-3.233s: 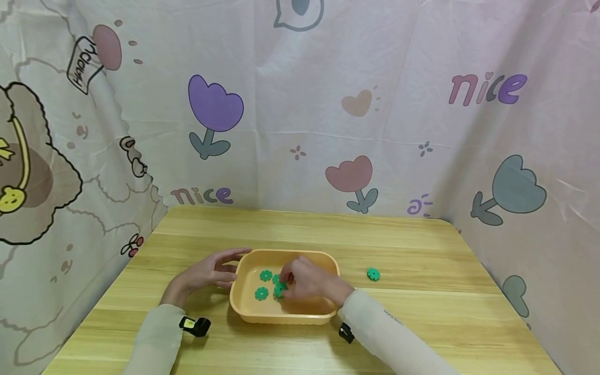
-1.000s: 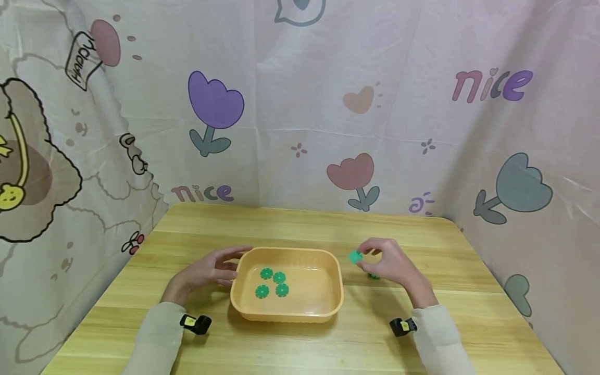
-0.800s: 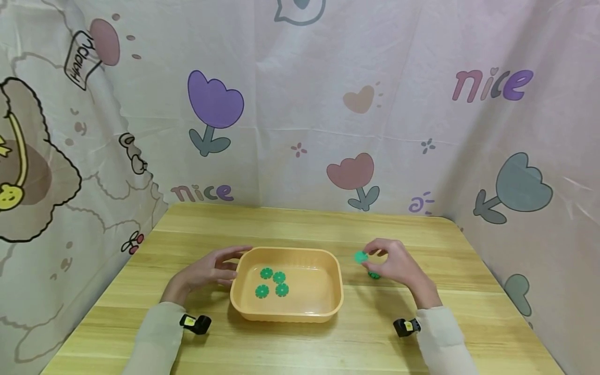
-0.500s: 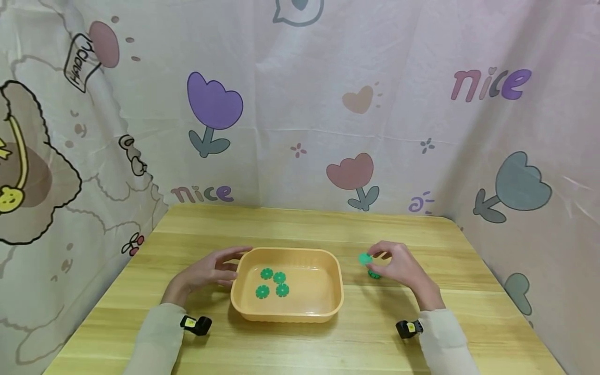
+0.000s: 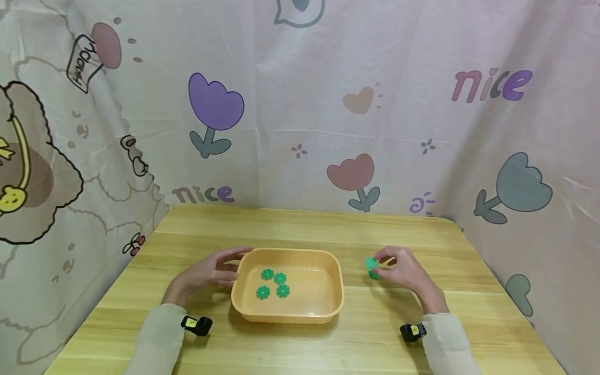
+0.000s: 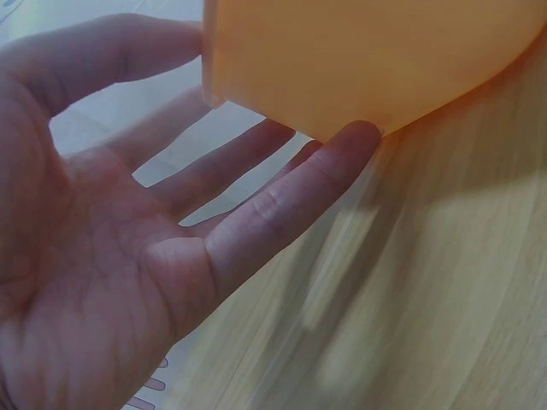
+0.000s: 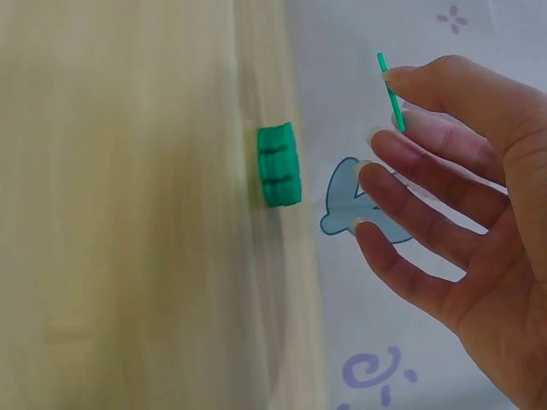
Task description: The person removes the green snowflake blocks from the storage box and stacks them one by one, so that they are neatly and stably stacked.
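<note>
A thin green notched plastic disc (image 7: 392, 92) is pinched between thumb and index finger of my right hand (image 5: 407, 269); the other fingers are spread. The held disc hovers just over a neat stack of the same discs (image 7: 279, 166) on the table, which it partly covers in the head view. My left hand (image 5: 206, 270) rests against the left side of a yellow-orange plastic basin (image 5: 287, 317), its fingers nearly straight and touching the wall, as the left wrist view shows. Several loose green discs (image 5: 263, 292) lie flat in the basin's left half.
The wooden table (image 5: 300, 226) runs back to a patterned cloth backdrop (image 5: 290, 104), which also hangs along both sides. Bare tabletop separates the basin from the stack on the right.
My right hand has left the basin with a green disc, moved right to the stack, and lowered slightly toward it over the last second. My left hand has stayed at the basin.
</note>
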`<action>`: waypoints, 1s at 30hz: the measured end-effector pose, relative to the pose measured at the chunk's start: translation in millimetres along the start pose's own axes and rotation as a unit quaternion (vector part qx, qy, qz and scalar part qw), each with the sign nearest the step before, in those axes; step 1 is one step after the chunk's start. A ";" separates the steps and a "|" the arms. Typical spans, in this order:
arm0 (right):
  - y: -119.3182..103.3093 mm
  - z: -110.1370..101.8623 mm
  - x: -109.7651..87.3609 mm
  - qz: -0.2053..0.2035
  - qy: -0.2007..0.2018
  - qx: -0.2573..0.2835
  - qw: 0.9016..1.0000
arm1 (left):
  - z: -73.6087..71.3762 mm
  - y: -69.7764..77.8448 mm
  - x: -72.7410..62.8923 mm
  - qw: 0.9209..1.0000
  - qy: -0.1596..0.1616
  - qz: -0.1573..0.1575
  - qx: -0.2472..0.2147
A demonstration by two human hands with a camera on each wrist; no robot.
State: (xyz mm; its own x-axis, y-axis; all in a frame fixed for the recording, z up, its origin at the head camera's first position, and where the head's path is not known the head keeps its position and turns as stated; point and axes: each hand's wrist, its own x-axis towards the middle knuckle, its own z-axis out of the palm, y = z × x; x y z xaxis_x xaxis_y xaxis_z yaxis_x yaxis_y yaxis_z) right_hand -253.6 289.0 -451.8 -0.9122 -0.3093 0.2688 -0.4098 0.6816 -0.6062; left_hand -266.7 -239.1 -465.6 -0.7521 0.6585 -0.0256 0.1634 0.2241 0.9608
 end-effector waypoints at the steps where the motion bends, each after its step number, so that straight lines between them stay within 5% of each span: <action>1: 1.2 0.3 -0.6 0.005 0.000 0.002 1.000 | 0.2 -0.3 0.0 1.000 0.000 0.000 0.001; 30: 26.0 3.3 -4.1 0.037 -0.038 0.020 0.998 | -0.8 0.1 -0.8 1.000 0.002 -0.006 -0.001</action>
State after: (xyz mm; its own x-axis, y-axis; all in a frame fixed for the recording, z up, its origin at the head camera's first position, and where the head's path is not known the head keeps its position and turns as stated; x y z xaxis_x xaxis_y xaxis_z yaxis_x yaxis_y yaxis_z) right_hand -260.5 305.7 -471.1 -0.9364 -0.3093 0.1659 -0.3395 0.6779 -0.6521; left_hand -266.6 -240.1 -465.3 -0.7564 0.6531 -0.0364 0.1529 0.2307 0.9610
